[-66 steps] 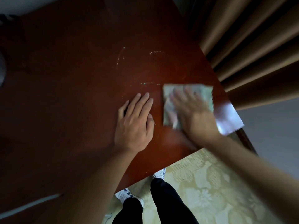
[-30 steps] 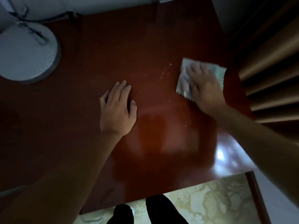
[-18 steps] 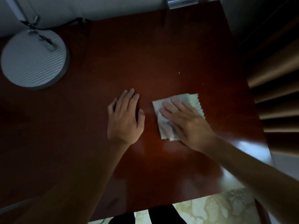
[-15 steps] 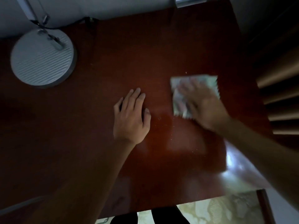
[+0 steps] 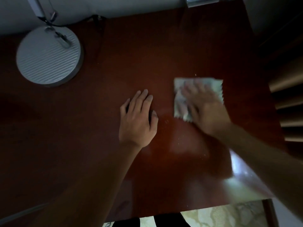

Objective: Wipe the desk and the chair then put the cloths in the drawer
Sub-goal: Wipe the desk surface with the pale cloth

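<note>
Right hand (image 5: 208, 110) pressed flat, fingers straight, on cloth (image 5: 180, 102), right of frame; left hand (image 5: 136, 118) flat on desk (image 5: 164, 51). Overlapping strokes advised; specks remained centre.

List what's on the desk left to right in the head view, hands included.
Round lamp base → left hand flat on the desk → cloth → right hand pressing on the cloth → curtain folds off the desk's right edge.
</note>
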Tool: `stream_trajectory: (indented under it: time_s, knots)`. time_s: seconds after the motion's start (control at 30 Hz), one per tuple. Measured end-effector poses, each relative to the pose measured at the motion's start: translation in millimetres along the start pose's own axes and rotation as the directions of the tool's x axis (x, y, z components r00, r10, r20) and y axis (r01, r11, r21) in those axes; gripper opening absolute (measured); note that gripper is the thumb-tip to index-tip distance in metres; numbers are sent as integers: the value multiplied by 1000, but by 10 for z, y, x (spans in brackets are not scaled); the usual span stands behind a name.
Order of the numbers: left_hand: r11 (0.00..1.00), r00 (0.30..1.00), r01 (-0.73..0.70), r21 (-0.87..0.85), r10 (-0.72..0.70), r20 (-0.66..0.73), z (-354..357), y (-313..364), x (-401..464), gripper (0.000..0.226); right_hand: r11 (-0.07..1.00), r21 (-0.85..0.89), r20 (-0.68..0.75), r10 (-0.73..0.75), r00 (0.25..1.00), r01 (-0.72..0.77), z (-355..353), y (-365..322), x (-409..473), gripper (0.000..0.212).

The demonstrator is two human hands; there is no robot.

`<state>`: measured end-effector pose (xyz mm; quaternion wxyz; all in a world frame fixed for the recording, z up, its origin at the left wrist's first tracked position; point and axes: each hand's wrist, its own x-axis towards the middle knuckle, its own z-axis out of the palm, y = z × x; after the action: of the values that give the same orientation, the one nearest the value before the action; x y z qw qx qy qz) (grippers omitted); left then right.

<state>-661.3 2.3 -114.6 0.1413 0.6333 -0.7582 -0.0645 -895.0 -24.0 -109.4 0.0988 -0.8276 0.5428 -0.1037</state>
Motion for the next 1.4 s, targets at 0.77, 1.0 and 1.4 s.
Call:
stream_trajectory:
  time_s: [0.77,1.0,1.4]
  knots:
    - [1000,1000,3,-5,-3,-3,13,2,-6,46,951,-142,-135,257,957,-275,15,0,208,45]
    - [1000,1000,7,0,-7,3,8,11,-7,46,933,-168,-108,305,946,-319,-60,276,387,52]
    - [1000,1000,13,12,-13,18,17,5,-8,47,965,-92,-125,235,964,-247,-27,241,118,51]
